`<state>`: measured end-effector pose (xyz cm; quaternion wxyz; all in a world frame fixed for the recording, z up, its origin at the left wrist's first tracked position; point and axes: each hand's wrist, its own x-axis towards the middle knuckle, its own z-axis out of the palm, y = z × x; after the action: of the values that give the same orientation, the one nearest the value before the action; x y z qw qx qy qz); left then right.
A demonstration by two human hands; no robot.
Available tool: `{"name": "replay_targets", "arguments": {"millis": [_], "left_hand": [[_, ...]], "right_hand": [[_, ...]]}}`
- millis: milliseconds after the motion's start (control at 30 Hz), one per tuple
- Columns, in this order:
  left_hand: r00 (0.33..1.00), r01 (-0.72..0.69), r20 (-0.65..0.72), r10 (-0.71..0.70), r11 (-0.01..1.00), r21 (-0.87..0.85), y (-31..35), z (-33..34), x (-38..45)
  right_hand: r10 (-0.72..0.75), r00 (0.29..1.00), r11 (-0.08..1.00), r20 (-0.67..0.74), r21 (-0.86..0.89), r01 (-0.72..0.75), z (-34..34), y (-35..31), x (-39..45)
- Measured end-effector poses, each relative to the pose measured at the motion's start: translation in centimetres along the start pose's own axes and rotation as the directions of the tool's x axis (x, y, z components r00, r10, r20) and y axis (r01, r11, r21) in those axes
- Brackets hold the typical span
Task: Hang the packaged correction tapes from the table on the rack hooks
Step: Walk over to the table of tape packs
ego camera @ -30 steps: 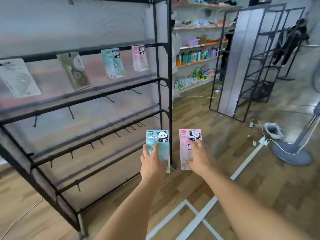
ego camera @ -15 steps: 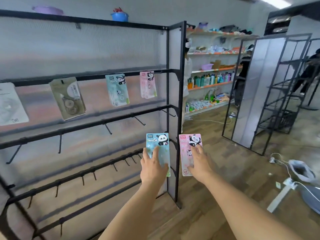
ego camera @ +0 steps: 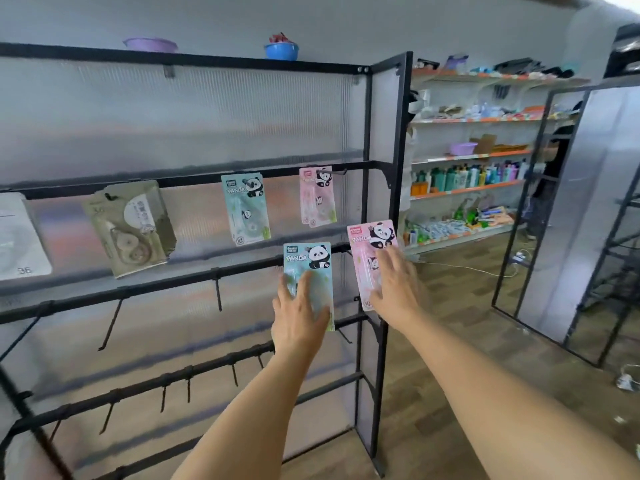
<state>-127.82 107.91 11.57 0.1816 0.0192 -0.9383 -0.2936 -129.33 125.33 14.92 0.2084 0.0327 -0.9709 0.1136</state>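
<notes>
Both raised packs (ego camera: 308, 271) upright, lengthwise vertical

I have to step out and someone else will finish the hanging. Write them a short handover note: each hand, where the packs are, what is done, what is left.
Left hand: holds the teal panda pack, raised in front of the second rail.
Right hand: holds the pink panda pack, near the rack's right post.
Done: the top rail carries a white pack, an olive pack, a teal pack and a pink pack.
Left: hang both held packs; the lower rails' hooks look bare. The table is out of view, so any remaining stock is unknown.
</notes>
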Motion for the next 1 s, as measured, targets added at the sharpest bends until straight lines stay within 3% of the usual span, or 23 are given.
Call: {"name": "replay_targets", "arguments": {"millis": [267, 600, 1000], "left_hand": [[0.991, 0.059, -0.121, -0.054, 0.997, 0.045, 2.1, 0.3, 3.6], [0.986, 0.075, -0.155, -0.061, 0.994, 0.085, 2.2, 0.0, 6.5], [0.978, 0.061, -0.203, -0.043, 0.995, 0.081, 1.1, 0.4, 8.4]], "right_hand": [[-0.185, 0.976, 0.979, -0.113, 0.064, 0.193, -1.8, 0.3, 8.0], [-0.203, 0.968, 0.967, -0.147, 0.127, 0.222, -2.1, -0.4, 12.6], [-0.209, 0.961, 0.961, -0.179, 0.145, 0.236, -0.3, -0.6, 12.2]]}}
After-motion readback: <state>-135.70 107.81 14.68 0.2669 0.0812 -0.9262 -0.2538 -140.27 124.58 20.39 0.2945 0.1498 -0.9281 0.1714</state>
